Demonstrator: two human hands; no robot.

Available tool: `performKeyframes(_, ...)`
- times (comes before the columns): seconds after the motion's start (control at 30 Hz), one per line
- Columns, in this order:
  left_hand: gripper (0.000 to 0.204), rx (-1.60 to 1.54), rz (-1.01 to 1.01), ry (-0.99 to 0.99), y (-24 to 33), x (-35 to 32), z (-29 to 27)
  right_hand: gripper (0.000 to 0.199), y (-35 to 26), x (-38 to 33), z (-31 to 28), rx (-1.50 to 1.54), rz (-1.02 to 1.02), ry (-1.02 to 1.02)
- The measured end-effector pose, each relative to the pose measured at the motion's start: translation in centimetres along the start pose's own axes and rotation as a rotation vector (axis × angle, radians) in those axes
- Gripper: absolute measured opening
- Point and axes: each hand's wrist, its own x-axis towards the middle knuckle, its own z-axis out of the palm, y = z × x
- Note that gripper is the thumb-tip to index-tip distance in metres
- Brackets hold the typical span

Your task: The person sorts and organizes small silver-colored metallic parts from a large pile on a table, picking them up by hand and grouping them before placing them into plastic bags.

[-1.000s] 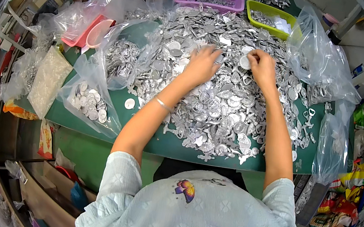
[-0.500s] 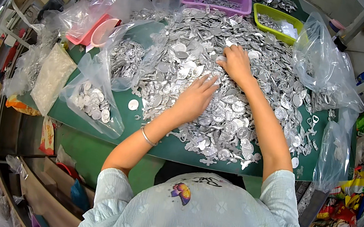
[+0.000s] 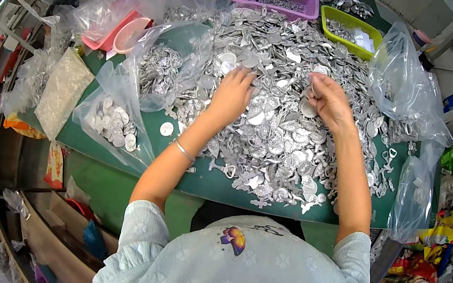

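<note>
A broad heap of silvery metal pieces [image 3: 276, 132] covers the middle of the green table; among them are flat round discs, ovals and small crosses. My left hand [image 3: 232, 95], a bangle on its wrist, lies palm down on the heap's left part with fingers stretched out. Right of it, my right hand [image 3: 331, 104] is turned partly sideways over the heap, its fingers curled toward the thumb. A round silver disc [image 3: 307, 108] shows right at the thumb; whether it is gripped or lies beneath cannot be made out.
Behind the heap stand a purple basin [image 3: 274, 7] and a yellow-green basin [image 3: 339, 39], both holding metal pieces. Clear bags of pieces [image 3: 115, 126] lie left; another clear plastic bag [image 3: 407, 82] is at right. A pink tray [image 3: 110, 32] sits far left. The table's front edge [image 3: 263, 209] is near me.
My left hand has moved up and left across the heap. My right hand has drawn back to the right and nearer, turning onto its side. The hands are farther apart.
</note>
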Motion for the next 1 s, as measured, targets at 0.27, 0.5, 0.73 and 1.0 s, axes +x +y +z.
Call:
performKeyframes(0.27, 0.034, -0.124, 0.044, -0.139, 3.5, -3.3, -3.7, 0.038, 3.5, 7.7, 6.9, -1.205, -0.515, 0.076)
performKeyframes(0.5, 0.027, 0.231, -0.057, 0.132, -2.0, 1.3, -2.7, 0.033, 4.8, 10.9, 9.4, -1.636, -0.483, 0.142)
performKeyframes(0.73, 0.016, 0.144, -0.012, 0.168, -4.3, 1.4, -1.2, 0.012, 3.6, 7.8, 5.0, -0.482, -0.316, 0.027)
performKeyframes(1.0, 0.014, -0.088, -0.134, 0.324, -3.4, 5.1, -1.2, 0.02, 1.5, 4.8, 3.7, 0.526, 0.112, -0.088)
